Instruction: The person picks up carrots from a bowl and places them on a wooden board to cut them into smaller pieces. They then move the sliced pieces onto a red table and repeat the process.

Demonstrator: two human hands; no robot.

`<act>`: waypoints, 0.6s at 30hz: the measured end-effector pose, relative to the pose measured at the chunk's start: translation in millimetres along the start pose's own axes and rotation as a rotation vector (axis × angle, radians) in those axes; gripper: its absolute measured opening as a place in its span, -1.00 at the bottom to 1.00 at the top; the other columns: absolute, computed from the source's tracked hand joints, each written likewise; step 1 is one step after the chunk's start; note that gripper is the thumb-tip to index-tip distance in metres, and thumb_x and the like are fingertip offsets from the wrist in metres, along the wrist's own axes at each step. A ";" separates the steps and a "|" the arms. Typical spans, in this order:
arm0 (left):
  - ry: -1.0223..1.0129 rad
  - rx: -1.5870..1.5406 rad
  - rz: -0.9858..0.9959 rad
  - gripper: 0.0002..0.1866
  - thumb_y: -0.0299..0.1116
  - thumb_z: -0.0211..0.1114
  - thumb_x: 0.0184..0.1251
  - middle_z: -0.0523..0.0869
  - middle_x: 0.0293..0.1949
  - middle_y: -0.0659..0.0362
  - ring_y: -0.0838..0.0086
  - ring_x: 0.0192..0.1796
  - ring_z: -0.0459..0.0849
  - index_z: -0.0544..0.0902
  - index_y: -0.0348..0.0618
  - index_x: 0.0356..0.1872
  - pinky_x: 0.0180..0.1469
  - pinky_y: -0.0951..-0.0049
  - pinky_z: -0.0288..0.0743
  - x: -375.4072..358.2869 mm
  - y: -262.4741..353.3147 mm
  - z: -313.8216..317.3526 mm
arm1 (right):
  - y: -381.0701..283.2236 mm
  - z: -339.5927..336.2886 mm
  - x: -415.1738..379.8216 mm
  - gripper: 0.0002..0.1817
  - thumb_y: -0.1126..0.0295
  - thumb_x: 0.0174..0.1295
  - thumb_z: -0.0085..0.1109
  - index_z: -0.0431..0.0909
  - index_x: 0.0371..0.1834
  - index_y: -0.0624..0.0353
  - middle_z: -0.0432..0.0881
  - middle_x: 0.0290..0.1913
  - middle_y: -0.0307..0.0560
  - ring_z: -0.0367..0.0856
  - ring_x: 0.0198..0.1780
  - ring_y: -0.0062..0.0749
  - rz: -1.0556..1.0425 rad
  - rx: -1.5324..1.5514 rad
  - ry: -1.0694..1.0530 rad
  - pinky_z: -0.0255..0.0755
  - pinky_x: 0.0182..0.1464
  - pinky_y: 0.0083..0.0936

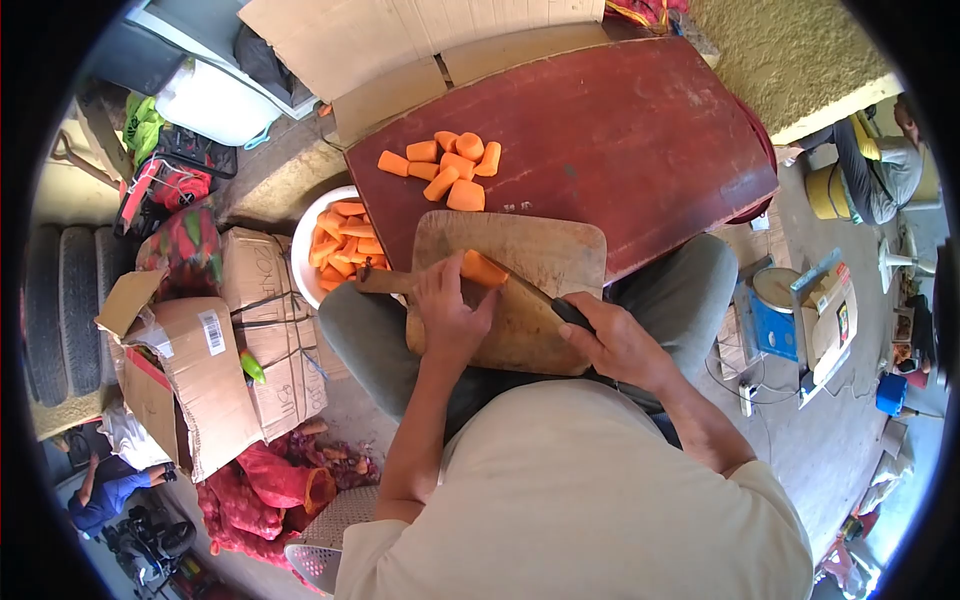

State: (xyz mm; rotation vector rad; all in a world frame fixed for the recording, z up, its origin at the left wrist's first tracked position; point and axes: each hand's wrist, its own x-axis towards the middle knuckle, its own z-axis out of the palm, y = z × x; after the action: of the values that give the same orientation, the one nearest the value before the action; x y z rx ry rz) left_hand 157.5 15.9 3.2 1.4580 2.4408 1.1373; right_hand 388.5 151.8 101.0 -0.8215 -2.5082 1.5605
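A wooden cutting board (540, 250) lies across my lap, its far edge at the red table. My left hand (450, 308) rests on the board, fingers round a peeled carrot piece (484, 268). With my right hand (615, 338) I grip a knife (572, 314) by its dark handle; the blade reaches toward the carrot's right side. Whether the blade touches the carrot is hard to tell. Several peeled carrot pieces (464, 195) lie on the table beyond the board. A white basin (303, 262) of cut carrots (342, 240) stands left of the board.
The red table (620, 140) spans the area ahead, with cardboard (400, 40) behind it. Cardboard boxes (205, 370) and red net sacks (250, 500) are on the left. One person (885, 170) sits at the far right; another (105, 495) is at the lower left.
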 end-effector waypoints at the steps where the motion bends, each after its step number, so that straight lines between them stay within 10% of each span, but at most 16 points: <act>1: 0.010 -0.015 0.015 -0.28 -0.21 0.71 0.20 0.69 0.23 -0.03 0.02 0.29 0.60 0.63 -0.17 0.38 0.38 -0.02 0.38 -1.5 -4.1 1.8 | 1.1 0.8 -0.7 -0.63 0.25 0.63 0.28 0.57 0.28 0.31 0.76 -0.01 0.40 0.77 0.06 0.35 0.005 0.023 0.009 0.62 0.02 0.00; 18: -0.021 -0.283 -0.054 -0.23 -0.44 0.59 0.23 0.64 0.41 -0.09 -0.04 0.45 0.58 0.54 -0.19 0.52 0.49 0.00 0.39 -9.6 -15.5 -9.0 | 3.7 0.0 -12.5 -0.57 0.27 0.61 0.33 0.59 0.33 0.38 0.80 -0.03 0.34 0.83 -0.01 0.12 0.152 0.148 -0.028 0.62 0.08 -0.16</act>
State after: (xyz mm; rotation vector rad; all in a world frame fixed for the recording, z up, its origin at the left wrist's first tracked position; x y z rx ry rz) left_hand 147.7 -0.8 -2.8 1.3047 2.1803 1.3797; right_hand 400.7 147.1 100.5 -0.9955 -2.3626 1.7909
